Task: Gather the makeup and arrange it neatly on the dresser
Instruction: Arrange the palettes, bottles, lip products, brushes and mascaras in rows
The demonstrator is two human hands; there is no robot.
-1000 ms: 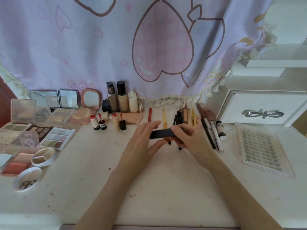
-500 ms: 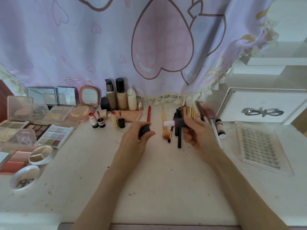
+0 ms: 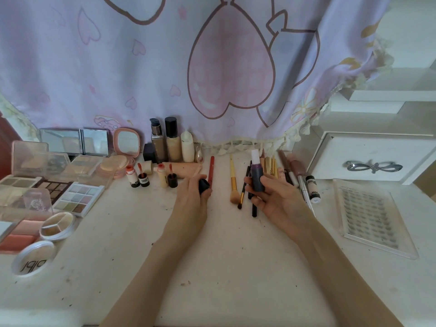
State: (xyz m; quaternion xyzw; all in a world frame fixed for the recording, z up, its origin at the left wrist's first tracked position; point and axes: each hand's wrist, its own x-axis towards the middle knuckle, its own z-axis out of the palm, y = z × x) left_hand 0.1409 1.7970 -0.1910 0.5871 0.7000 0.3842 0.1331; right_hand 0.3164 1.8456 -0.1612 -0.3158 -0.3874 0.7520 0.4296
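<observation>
The right hand [image 3: 273, 199] grips the uncapped tube [image 3: 256, 175] upright, just right of the yellow brush [image 3: 233, 182]; the left hand [image 3: 195, 197] pinches its dark cap [image 3: 203, 185]. Light, rigid, probably slick: hold the barrel, not the pale tip.

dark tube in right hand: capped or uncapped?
Uncapped: the dark purple tube shows its bare white tip, and the left hand holds the black cap.

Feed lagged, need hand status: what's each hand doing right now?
Left hand: grips a black cap.
Right hand: holds an uncapped dark tube upright.
</observation>
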